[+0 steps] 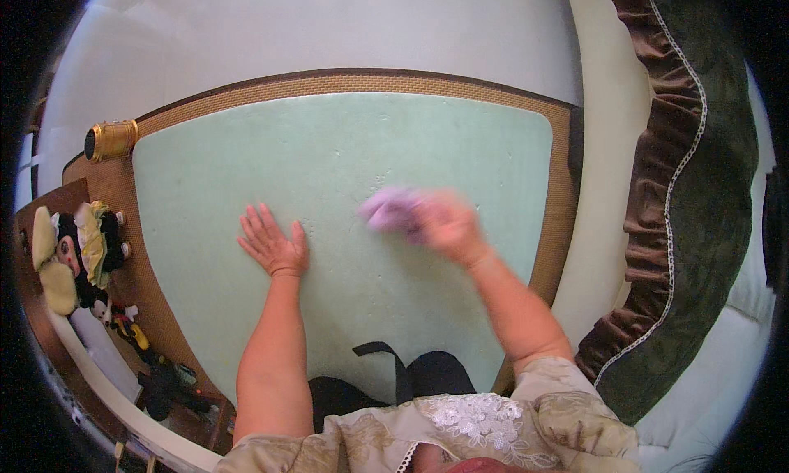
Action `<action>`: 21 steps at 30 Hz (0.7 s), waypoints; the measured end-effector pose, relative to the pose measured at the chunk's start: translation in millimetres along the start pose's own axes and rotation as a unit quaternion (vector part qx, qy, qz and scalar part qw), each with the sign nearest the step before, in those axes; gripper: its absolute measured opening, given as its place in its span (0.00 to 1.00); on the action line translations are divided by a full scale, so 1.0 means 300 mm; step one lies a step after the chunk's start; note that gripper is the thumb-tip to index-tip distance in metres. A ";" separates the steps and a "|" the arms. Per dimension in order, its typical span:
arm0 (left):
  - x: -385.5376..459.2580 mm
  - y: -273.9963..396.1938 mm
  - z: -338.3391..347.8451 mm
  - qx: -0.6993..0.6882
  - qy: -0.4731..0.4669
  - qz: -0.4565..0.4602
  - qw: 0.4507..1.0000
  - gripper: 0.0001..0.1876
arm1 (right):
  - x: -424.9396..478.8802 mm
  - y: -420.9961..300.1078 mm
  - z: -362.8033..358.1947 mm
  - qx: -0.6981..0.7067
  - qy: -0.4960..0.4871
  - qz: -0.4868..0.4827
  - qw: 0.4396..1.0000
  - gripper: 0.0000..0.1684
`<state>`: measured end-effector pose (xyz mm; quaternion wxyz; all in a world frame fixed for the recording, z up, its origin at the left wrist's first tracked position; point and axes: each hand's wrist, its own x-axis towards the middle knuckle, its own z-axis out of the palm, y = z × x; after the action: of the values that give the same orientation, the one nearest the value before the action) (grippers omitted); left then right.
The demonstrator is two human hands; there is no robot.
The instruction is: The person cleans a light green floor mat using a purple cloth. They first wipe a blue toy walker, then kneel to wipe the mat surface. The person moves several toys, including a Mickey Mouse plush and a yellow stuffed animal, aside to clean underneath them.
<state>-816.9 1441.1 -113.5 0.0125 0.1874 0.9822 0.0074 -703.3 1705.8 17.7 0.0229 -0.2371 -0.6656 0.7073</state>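
Note:
My left hand (273, 242) lies palm down on a pale green mat (333, 158), its fingers spread and nothing in it. To its right, my right hand (449, 221) holds a bunched purple cloth (394, 211). Both the hand and the cloth are blurred, and whether the cloth touches the mat cannot be told. Small dents mark the mat's surface. My knees in dark clothing (439, 374) are at the mat's near side, with a black strap (377, 348) beside them.
Woven brown matting (345, 81) borders the mat. A gold cylindrical object (114, 140) sits at its upper left corner. Plush toys (92, 245) line the left side. On the right are a cream padded edge (607, 134) and a ruffled brown and dark green cover (703, 214). A pale wall (345, 23) rises beyond.

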 end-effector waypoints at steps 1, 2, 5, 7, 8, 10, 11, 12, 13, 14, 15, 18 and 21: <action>0.005 0.030 0.002 -0.008 -0.010 0.002 1.000 0.40 | -0.007 0.103 -0.159 -0.222 0.143 -0.086 0.961 0.15; 0.007 0.036 0.004 -0.012 -0.012 0.003 1.000 0.41 | 0.009 0.136 -0.310 -0.303 0.208 -0.059 0.928 0.13; 0.008 0.037 0.010 -0.021 -0.010 0.002 1.000 0.40 | 0.115 0.144 -0.612 -0.524 0.288 -0.084 0.797 0.14; 0.008 0.046 0.024 -0.030 -0.006 0.002 1.000 0.40 | 0.136 0.260 -0.675 -0.643 0.345 -0.082 0.679 0.17; 0.014 0.051 0.022 -0.033 -0.014 0.002 0.999 0.40 | 0.136 0.314 -0.670 -0.667 0.369 -0.053 0.645 0.18; 0.009 0.045 0.008 -0.028 -0.035 -0.002 0.999 0.40 | 0.129 0.333 -0.595 -0.667 0.388 0.030 0.636 0.23; 0.003 0.040 0.002 -0.029 -0.032 -0.004 0.999 0.40 | 0.092 0.372 -0.571 -0.650 0.382 0.014 0.657 0.23; 0.006 0.040 -0.004 -0.032 -0.026 -0.004 0.999 0.40 | 0.043 0.407 -0.548 -0.633 0.378 -0.003 0.676 0.22; 0.012 0.036 -0.006 -0.035 -0.019 -0.005 0.999 0.40 | -0.023 0.431 -0.500 -0.627 0.349 0.015 0.697 0.21; 0.012 0.022 -0.009 -0.034 -0.017 -0.005 0.999 0.41 | -0.110 0.441 -0.428 -0.619 0.319 0.035 0.717 0.20; 0.008 0.014 -0.006 -0.034 -0.015 -0.004 0.999 0.41 | -0.212 0.436 -0.338 -0.618 0.273 0.055 0.735 0.25; 0.005 0.012 -0.009 -0.039 -0.008 -0.003 0.999 0.41 | -0.409 0.337 -0.113 -0.542 -0.105 0.214 0.806 0.19; 0.001 0.034 0.006 -0.053 -0.016 0.002 0.998 0.41 | -0.534 0.307 -0.025 -0.382 -0.044 -0.023 0.923 0.18</action>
<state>-813.4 1450.8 -115.0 0.0382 0.1882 0.9798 0.0560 -532.3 1646.5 -21.2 -0.0824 -0.1809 -0.8911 0.4080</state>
